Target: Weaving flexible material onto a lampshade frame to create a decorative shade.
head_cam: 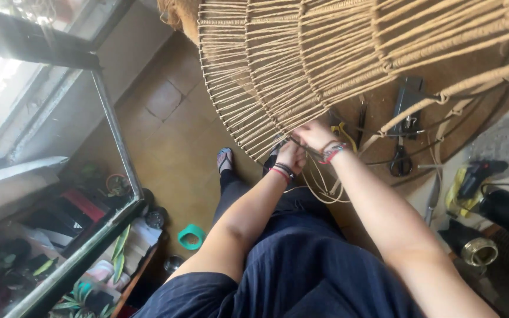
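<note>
A woven rope chair frame (301, 65) hangs tilted over a seated person's lap, its lower rim meeting both hands. The right hand (315, 134) pinches the rim's cord, fingers closed on it; the left hand (291, 156) is curled shut just below, gripping loose cord (319, 189) that loops down toward the knees. Scissors (400, 159) lie on the round mat to the right. A teal tape roll (191, 237) sits on the tiled floor (172, 135), left.
</note>
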